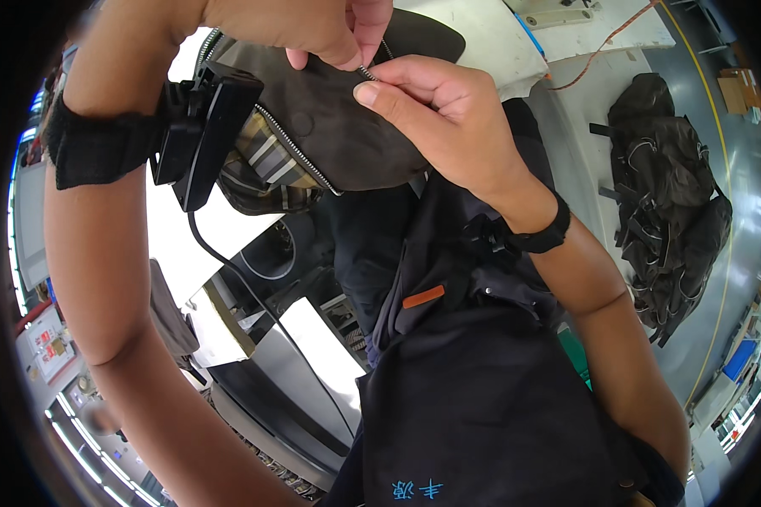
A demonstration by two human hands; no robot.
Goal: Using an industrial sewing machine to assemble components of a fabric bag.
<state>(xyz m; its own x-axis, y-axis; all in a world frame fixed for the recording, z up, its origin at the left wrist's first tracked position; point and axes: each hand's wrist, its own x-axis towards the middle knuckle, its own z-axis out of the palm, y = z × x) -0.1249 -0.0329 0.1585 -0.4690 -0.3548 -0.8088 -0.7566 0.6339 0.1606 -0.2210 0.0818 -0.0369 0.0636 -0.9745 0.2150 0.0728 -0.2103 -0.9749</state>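
Observation:
A dark brown fabric bag (347, 131) lies at the edge of the white table, partly over my lap. Its plaid lining (266, 152) shows through an opening edged by a metal zipper (298, 150). At the top of the view, my left hand (313, 29) bends over the bag, its thumb and fingers pinched on a short stretch of metal zipper teeth (367, 73). From the right, my right hand (457, 110) pinches the same stretch between thumb and forefinger. The fingertips of both hands nearly meet there. A slider, if one is between them, is hidden.
Several dark bags (664, 203) lie heaped on the right. A black cable (254, 291) hangs from the device on my left wrist. An orange cord (604, 52) crosses the white surface at the upper right. Cardboard boxes (740, 91) stand beyond the yellow floor line.

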